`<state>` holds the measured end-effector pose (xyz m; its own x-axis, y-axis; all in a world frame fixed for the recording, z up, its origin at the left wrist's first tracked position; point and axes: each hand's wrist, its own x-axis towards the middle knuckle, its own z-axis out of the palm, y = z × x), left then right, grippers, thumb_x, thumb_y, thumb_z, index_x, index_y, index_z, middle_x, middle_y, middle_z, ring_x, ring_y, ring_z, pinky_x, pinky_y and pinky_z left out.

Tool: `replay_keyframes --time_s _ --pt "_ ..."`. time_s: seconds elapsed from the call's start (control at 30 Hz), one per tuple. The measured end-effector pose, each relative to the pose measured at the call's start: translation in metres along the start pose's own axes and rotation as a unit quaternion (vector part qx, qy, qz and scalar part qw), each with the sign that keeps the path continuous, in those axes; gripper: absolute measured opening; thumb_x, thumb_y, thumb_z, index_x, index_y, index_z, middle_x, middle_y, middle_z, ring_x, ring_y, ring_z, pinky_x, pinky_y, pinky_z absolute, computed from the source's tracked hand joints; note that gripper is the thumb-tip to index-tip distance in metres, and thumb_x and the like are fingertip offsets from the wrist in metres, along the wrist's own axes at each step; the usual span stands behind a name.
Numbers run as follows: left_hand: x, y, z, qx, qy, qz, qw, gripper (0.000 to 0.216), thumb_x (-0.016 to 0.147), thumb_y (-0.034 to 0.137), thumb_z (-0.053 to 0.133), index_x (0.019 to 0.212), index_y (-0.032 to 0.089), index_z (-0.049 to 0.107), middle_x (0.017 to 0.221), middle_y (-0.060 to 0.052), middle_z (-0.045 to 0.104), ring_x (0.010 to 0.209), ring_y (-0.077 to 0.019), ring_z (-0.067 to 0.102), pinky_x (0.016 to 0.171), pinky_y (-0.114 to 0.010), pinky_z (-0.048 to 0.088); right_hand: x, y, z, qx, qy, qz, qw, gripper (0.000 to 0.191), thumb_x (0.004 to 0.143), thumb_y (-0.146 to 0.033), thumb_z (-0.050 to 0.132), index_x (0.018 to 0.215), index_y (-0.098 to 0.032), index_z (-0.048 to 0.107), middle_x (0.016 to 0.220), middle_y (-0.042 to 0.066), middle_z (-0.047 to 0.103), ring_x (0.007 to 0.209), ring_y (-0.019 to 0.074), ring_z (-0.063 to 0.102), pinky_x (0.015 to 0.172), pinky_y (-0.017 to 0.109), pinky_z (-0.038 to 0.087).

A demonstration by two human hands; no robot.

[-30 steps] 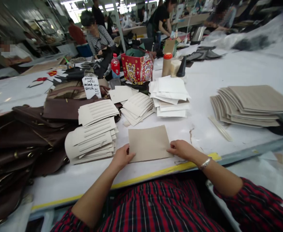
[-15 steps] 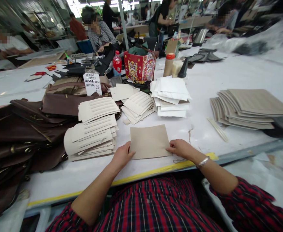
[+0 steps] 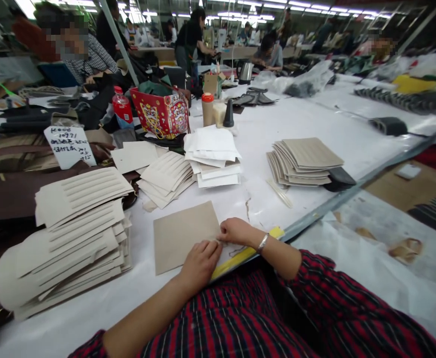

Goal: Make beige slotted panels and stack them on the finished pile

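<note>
Left hand (image 3: 201, 263) has been moved across sheet (image 3: 180, 236) to right hand (image 3: 236, 231); both are closed on its corner. Table (image 3: 307, 119) is crowded with stacks (image 3: 72, 233).

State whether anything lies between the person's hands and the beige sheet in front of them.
Nothing visible does: the left hand and the right hand both touch the beige sheet directly, at its right edge.
</note>
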<state>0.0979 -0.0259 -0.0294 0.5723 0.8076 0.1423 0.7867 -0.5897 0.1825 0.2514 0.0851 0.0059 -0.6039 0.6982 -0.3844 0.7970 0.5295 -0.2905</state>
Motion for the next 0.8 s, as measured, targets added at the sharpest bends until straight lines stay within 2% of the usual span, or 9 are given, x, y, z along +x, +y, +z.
replay_keyframes --time_s 0.17,0.4,0.6,0.7,0.8 --pt "0.007 0.000 -0.009 0.019 -0.042 0.004 0.999 0.031 0.087 0.020 0.035 0.116 0.017 0.046 0.101 -0.010 0.053 0.090 -0.0219 0.047 0.075 -0.037 0.041 0.015 0.014 -0.016 0.126 -0.095 -0.022 0.987 0.032 0.075 -0.041 0.050 0.079 -0.013 0.065 0.062 0.004 0.064 0.051 0.0109 0.053 0.048 0.020 0.035" --pt "0.014 0.001 -0.009 0.042 -0.059 0.005 0.997 0.027 0.087 0.019 0.033 0.109 0.017 0.049 0.097 -0.009 0.054 0.083 -0.0208 0.046 0.069 -0.036 0.041 0.038 0.032 -0.025 0.221 -0.111 -0.072 0.966 0.023 0.071 -0.033 0.055 0.072 -0.012 0.064 0.057 0.001 0.059 0.045 0.0072 0.048 0.045 0.018 0.036" --pt "0.024 0.002 -0.010 0.037 -0.060 -0.017 0.997 0.018 0.084 0.015 0.039 0.095 0.018 0.053 0.118 -0.009 0.048 0.086 -0.0206 0.047 0.074 -0.036 0.042 0.040 0.035 -0.023 0.237 -0.117 -0.094 0.960 0.021 0.070 -0.031 0.055 0.069 -0.011 0.062 0.056 0.001 0.059 0.043 0.0064 0.047 0.044 0.017 0.035" --pt "0.031 0.004 -0.009 0.008 -0.047 -0.044 0.998 0.016 0.084 0.013 0.038 0.088 0.018 0.054 0.113 -0.008 0.052 0.083 -0.0188 0.048 0.076 -0.034 0.043 0.041 0.033 -0.025 0.201 -0.120 -0.096 0.967 0.021 0.070 -0.030 0.054 0.072 -0.011 0.064 0.057 0.001 0.060 0.045 0.0079 0.049 0.045 0.018 0.034" --pt "0.037 0.005 -0.007 -0.007 -0.041 -0.078 0.996 0.018 0.086 0.013 0.036 0.087 0.017 0.053 0.107 -0.007 0.055 0.084 -0.0180 0.050 0.078 -0.032 0.043 0.044 0.029 -0.029 0.112 -0.096 -0.126 0.981 0.018 0.067 -0.027 0.057 0.073 -0.013 0.066 0.060 0.003 0.062 0.052 0.0105 0.051 0.048 0.019 0.033"
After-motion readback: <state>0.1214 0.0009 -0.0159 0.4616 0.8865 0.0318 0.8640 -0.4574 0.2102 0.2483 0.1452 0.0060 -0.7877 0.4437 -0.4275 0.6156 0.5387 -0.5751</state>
